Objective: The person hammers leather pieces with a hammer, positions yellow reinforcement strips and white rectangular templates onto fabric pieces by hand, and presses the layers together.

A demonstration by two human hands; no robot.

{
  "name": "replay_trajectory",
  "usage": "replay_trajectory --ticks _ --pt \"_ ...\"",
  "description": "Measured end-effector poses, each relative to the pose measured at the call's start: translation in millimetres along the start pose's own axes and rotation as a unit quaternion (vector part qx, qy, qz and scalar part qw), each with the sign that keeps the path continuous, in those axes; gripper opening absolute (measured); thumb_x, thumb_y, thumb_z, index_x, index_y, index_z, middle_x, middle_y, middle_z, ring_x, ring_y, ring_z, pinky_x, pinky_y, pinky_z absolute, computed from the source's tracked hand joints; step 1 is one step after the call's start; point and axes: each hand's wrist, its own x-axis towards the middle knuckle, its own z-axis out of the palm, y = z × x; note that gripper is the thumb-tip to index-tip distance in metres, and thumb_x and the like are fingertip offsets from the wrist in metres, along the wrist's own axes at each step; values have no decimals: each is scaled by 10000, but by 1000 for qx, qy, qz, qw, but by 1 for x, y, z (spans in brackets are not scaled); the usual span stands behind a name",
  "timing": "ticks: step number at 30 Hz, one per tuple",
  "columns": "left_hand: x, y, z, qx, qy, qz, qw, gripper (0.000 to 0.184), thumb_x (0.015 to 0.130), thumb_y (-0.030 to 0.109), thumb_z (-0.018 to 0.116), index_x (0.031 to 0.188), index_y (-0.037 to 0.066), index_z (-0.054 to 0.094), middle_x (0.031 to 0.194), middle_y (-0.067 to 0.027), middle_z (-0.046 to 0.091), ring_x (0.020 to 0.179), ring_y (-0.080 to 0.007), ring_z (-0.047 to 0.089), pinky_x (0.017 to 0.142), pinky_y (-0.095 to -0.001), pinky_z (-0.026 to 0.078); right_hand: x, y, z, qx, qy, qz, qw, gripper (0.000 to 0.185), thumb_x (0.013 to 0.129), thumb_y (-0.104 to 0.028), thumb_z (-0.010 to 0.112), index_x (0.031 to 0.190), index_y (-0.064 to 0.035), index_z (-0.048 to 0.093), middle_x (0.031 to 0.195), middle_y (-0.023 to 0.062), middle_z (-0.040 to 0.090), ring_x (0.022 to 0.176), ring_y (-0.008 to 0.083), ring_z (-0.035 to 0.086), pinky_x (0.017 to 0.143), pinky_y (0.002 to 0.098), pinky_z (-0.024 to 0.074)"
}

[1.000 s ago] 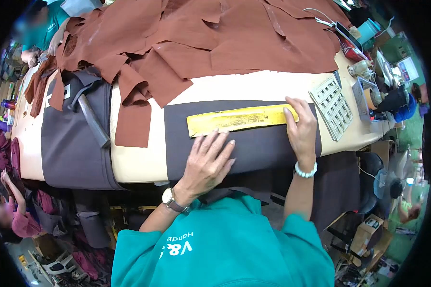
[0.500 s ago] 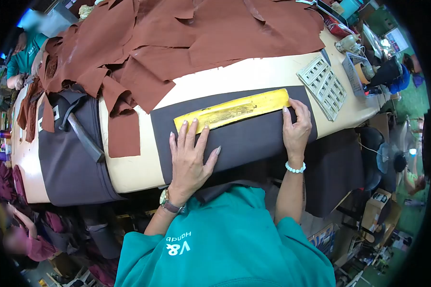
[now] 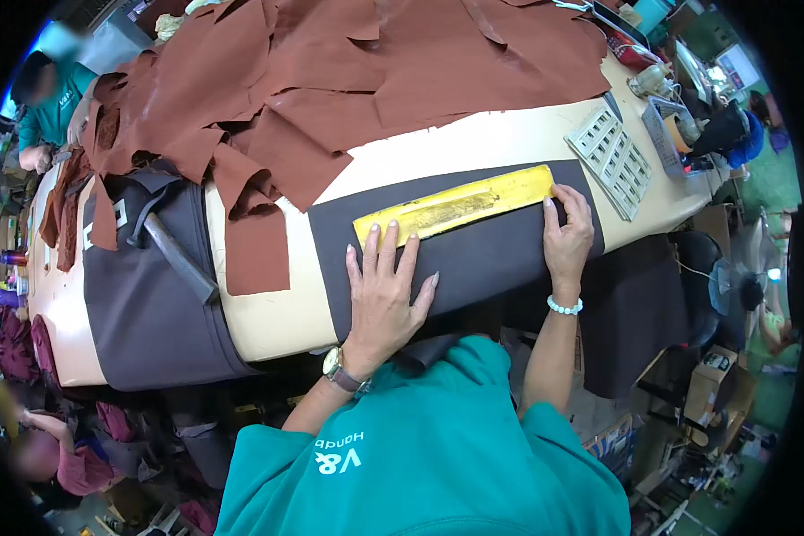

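Note:
A long yellow bar (image 3: 460, 207), scuffed dark along its middle, lies slantwise on a folded dark grey sheet (image 3: 473, 263) at the table's near edge. My left hand (image 3: 384, 290) is open, its fingers spread and their tips resting on the bar's near edge at its left end. At the other end, my right hand (image 3: 569, 234) grips the bar's corner with bent fingers, the thumb against the near edge. What lies under the bar is hidden.
Brown leather pieces (image 3: 330, 62) spread across the table's back. A hammer (image 3: 177, 255) lies on dark folded material (image 3: 152, 313) at left. To the right are a pale slotted panel (image 3: 609, 161) and a grey basket (image 3: 665, 134). A co-worker (image 3: 58, 98) stands at far left.
The view has shifted slightly, so the table appears farther right. Both hands and the yellow bar keep about the same places on the dark sheet.

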Motion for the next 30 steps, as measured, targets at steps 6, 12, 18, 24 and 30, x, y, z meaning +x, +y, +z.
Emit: replay_trajectory --ticks 6,12,18,24,30 --pt "0 1 -1 3 -1 -2 1000 565 807 286 654 1297 55 491 1402 -188 372 1323 -376 302 1049 -590 210 1 -2 0 4 7 -8 1000 197 810 -78 636 986 10 648 1030 135 632 973 299 588 880 379 446" --pt "1 1 -2 7 -5 -2 1000 546 821 304 637 1275 31 508 1395 -212 368 1318 -390 302 1028 -616 229 0 -1 1 1 -5 -1 1000 204 812 -81 637 992 12 647 1042 134 626 987 295 580 889 382 440" --pt "1 3 -1 5 -2 -12 1000 556 800 281 661 1285 59 507 1402 -180 380 1322 -372 309 1049 -586 213 0 -3 -1 9 -5 2 1000 218 807 -79 640 1002 18 648 1056 142 625 1001 301 577 894 383 441" --pt "1 2 -1 8 -3 -10 1000 559 801 281 659 1289 56 502 1401 -181 380 1326 -369 304 1054 -580 209 0 0 -1 11 -7 -14 1000 233 797 -76 647 1011 14 656 1076 143 629 1023 304 572 910 384 437" --pt "1 2 -2 13 -5 -10 1000 558 805 278 657 1291 57 498 1407 -179 374 1331 -365 298 1062 -572 203 -1 0 0 -2 -12 -4 1000 235 796 -85 648 1014 1 660 1080 134 631 1054 293 559 927 382 428"
